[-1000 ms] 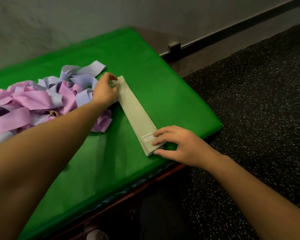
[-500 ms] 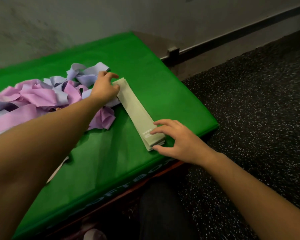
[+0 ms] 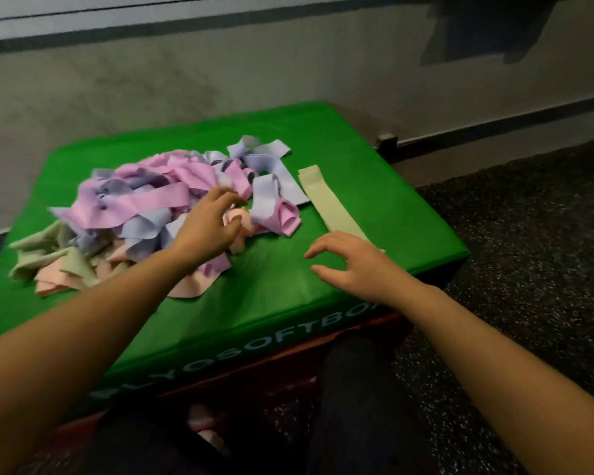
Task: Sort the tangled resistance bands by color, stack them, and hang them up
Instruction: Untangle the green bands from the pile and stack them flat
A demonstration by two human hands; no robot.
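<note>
From my feed, a tangled heap of pink, lilac and pale-blue fabric resistance bands lies on the green padded vinyl table, spreading toward nine o'clock, where some pale-green and peach bands are mixed in. At about two o'clock from the heap, a flat, folded pale-green band lies straight, just beside the heap's edge. My left hand reaches over the heap's near side, fingers loosely spread, gripping nothing I can see. My right hand hovers with fingers relaxed and parted over the near end of the pale-green band, holding nothing.
</note>
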